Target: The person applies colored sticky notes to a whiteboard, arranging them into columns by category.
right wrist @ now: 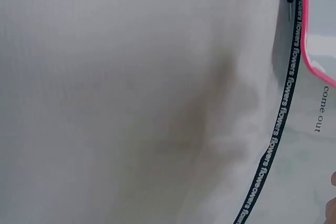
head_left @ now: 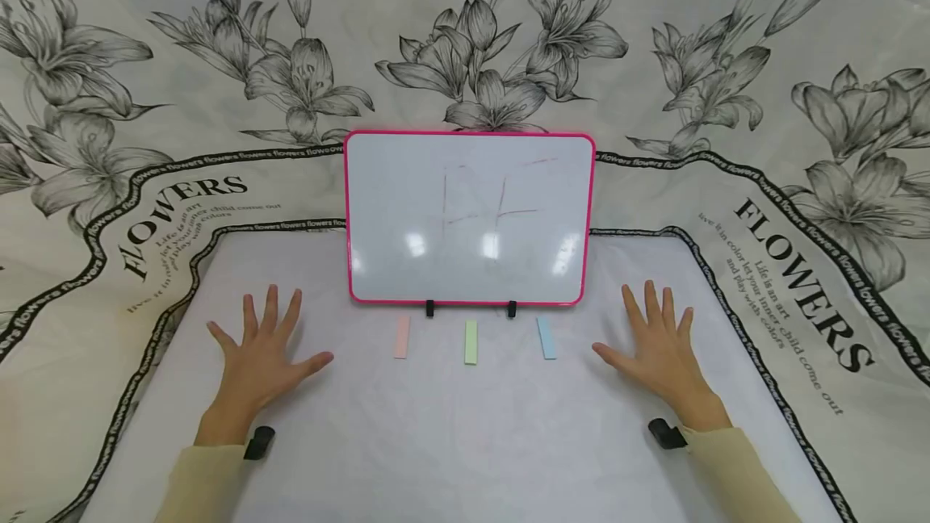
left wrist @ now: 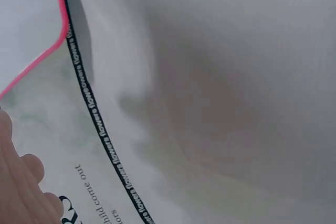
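Note:
My left hand (head_left: 257, 366) is spread with its fingers apart over the white cloth, holding nothing. On the other side my right hand (head_left: 661, 353) is spread the same way, also holding nothing. Between them lie three small paper strips: a pink strip (head_left: 402, 337), a green strip (head_left: 471, 343) and a blue strip (head_left: 546, 338). Behind the strips stands a whiteboard (head_left: 468, 265) with a pink frame, bearing faint reddish lines. Part of the left hand (left wrist: 23, 182) shows at the edge of the left wrist view. Only fingertips (right wrist: 331, 211) show in the right wrist view.
Two black clips (head_left: 429, 309) sit at the whiteboard's lower edge. The tablecloth (head_left: 465, 442) has a plain white middle and a border printed with lilies and lettering. A dark wrist device (head_left: 259, 443) is on the left wrist, another (head_left: 666, 434) on the right.

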Motion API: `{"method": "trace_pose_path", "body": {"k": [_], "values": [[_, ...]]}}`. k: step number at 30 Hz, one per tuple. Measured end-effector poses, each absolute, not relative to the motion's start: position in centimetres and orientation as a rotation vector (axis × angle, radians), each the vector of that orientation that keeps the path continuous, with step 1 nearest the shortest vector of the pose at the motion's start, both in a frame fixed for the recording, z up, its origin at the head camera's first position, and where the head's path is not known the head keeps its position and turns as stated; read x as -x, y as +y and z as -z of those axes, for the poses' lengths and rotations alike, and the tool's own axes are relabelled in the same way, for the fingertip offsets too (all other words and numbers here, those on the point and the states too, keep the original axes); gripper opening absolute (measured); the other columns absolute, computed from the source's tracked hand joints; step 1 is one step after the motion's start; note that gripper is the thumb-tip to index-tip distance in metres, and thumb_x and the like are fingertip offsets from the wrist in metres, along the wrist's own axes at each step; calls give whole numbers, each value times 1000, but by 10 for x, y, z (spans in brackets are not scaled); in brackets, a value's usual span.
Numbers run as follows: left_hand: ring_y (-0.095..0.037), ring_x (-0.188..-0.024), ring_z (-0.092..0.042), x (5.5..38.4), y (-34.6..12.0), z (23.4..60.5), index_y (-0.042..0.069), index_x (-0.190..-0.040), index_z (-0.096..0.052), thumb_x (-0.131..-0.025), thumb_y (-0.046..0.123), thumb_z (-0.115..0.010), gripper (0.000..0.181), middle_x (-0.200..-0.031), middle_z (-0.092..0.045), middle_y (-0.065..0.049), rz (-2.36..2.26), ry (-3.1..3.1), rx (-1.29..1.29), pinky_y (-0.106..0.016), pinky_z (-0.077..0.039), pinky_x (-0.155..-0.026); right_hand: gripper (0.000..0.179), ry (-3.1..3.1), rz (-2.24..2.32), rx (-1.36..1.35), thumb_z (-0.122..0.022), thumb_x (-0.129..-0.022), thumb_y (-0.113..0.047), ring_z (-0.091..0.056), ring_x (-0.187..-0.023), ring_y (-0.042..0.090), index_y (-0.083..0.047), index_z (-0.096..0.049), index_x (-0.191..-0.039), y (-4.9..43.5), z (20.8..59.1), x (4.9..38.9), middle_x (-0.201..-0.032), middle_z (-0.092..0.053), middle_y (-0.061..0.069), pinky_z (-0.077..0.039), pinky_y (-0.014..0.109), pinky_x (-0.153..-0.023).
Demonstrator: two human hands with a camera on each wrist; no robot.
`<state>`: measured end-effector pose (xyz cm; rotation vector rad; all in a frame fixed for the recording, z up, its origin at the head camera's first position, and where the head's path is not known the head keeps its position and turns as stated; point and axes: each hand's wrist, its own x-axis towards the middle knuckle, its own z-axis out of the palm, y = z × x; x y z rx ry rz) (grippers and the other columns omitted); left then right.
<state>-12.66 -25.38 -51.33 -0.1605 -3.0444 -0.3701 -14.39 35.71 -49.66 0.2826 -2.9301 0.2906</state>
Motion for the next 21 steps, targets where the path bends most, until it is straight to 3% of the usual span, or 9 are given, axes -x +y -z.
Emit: {"method": "trace_pose_path", "body": {"k": [9,21], "values": [[-56,-155,5,107,-231,520,28,-167,-4,-82,84,-57,115,-173,4,-17,439,-3028,162,-88,18,-100,108,-2926,-384,-347,-70,-86,-63,-1,-155,55,-8,-20,-164,315,498,130,-169,-11,29,-3,83,-112],[-55,-154,11,98,-232,510,24,-167,-2,-85,78,-59,113,-172,5,-21,484,-3023,130,-90,18,-98,108,-2841,-491,-644,-72,-85,-63,-16,-154,53,-5,-23,-163,240,504,128,-168,-22,25,-14,77,-117]]}}
